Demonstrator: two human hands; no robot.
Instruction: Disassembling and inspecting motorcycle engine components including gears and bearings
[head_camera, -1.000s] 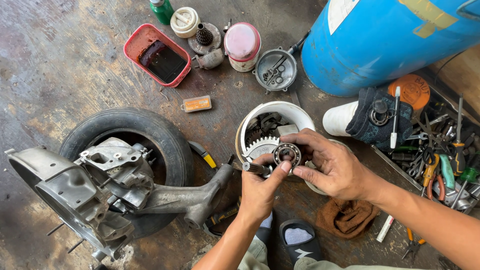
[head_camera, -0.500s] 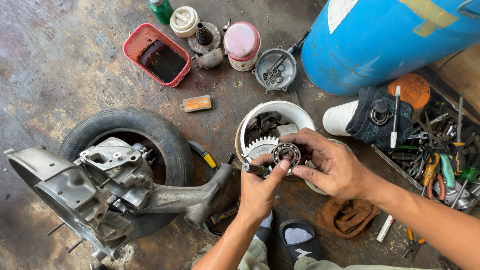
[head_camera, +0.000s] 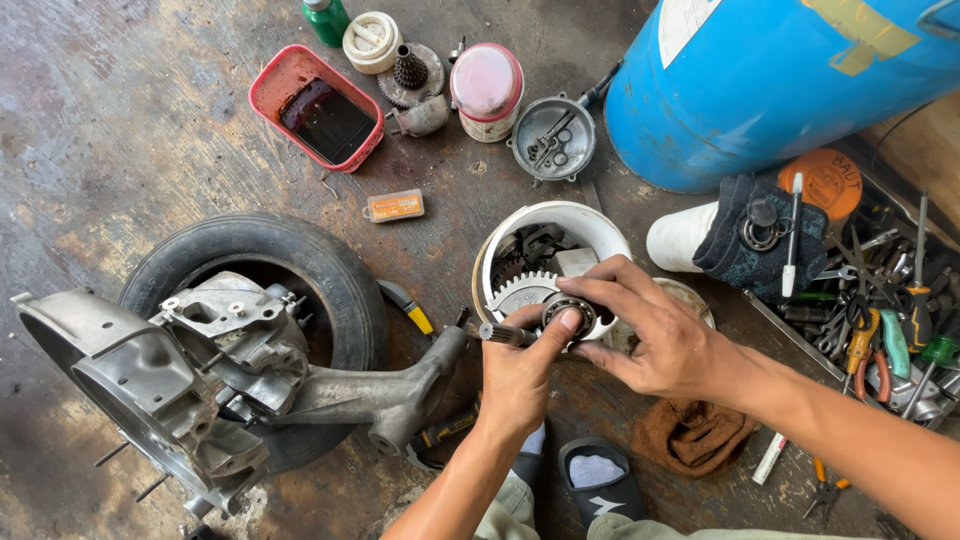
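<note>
Left hand (head_camera: 520, 370): we see it closed around a short splined metal shaft (head_camera: 497, 333), with the thumb pressed on the bearing (head_camera: 570, 315).
Right hand (head_camera: 655, 335): its fingers grip the bearing from the other side; we hold it firmly.
Bearing: it is between both hands, just above the white bucket (head_camera: 585, 222) of gears.
Left of hands: a grey engine casing (head_camera: 180, 385) lies on a black tyre (head_camera: 300, 262).
Right of hands: a tray of tools (head_camera: 885, 310) beside the blue drum (head_camera: 760, 80).
Below: a brown rag (head_camera: 690, 435) on the floor.
</note>
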